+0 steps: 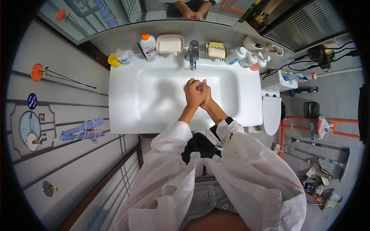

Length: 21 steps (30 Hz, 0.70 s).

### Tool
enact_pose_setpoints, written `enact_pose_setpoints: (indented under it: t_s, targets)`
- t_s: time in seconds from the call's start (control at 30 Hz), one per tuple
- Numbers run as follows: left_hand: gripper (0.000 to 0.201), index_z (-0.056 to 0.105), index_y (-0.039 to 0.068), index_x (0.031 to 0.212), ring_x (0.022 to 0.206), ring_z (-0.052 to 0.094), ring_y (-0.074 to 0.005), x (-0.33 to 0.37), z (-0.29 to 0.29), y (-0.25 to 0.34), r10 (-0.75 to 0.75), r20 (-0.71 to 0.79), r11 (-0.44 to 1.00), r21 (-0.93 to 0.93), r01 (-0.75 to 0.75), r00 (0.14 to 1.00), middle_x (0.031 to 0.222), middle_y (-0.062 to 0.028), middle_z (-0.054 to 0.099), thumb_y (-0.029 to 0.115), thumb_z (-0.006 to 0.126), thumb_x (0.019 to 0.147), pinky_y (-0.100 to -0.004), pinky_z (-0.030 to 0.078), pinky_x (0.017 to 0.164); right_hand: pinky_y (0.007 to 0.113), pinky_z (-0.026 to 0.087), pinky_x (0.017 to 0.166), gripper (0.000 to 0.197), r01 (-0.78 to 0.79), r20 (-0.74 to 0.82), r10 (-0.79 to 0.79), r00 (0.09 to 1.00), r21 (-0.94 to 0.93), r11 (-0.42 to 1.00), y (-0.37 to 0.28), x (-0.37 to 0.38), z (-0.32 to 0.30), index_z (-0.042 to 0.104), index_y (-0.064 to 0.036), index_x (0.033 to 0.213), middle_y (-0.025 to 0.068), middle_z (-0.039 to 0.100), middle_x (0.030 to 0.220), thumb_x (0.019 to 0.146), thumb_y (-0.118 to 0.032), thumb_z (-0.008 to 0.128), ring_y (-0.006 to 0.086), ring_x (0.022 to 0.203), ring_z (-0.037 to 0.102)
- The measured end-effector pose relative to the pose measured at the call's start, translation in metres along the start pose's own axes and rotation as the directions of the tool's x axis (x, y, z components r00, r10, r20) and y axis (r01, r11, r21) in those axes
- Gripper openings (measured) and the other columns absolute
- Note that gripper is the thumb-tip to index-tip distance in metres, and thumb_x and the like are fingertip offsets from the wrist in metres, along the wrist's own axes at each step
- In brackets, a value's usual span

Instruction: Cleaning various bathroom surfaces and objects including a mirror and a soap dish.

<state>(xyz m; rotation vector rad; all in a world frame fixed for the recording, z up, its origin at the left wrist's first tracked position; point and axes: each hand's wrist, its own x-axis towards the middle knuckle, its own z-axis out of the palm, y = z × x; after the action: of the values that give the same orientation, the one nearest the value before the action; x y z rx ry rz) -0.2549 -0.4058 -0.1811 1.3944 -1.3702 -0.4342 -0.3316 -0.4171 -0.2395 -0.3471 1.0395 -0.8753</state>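
Note:
My left hand [192,93] and my right hand [206,97] are clasped together above the white sink basin [123,111], just in front of the chrome faucet [193,57]. Their fingers are bent and pressed against each other. A small dark spot shows between them; whether it is a gap or something held, I cannot make out. Both forearms reach in from below in loose white sleeves, and a dark band circles the right wrist. Behind the basin, a pale soap dish [170,52] stands left of the faucet. A green soap dish [226,56] with a pale bar sits right of it.
A white bottle with an orange cap [147,48] and a yellow-capped container [113,61] stand at the back left. Several pump bottles [248,61] line the back right corner. A toilet [272,115] adjoins the sink on the right. The mirror [154,11] runs behind.

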Motion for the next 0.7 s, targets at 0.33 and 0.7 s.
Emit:
enact_pose_setpoints:
  t_s: [0.33,0.7]
  targets:
    - [0.031,0.062,-0.002,0.064,0.047,0.051,-0.0221,-0.004,-0.001,-0.016,-0.585,-0.044,0.81,-0.09,0.58,0.81,0.058,-0.0134,0.06,0.022,0.063,0.083,-0.035,0.041,0.051,0.04,0.044,0.044,0.037,0.002,-0.212,-0.044,0.976,-0.193,0.981,0.02,0.003,0.006,0.055,0.0031,0.092,0.0153,0.061,0.078,0.09,-0.029,0.037,0.0235,0.056,0.057]
    - [0.022,0.049,0.003,0.069,0.056,0.05,-0.0184,0.001,0.009,-0.046,-0.975,0.174,-0.031,-0.727,0.686,0.14,0.064,-0.0054,0.049,0.016,0.063,0.08,-0.0366,0.042,0.052,0.048,0.043,0.086,0.052,0.006,-0.173,-0.373,0.912,-0.901,0.433,0.0,-0.01,0.028,0.057,0.0162,0.09,0.0391,0.056,0.093,0.088,-0.031,0.036,0.0491,0.093,0.056]
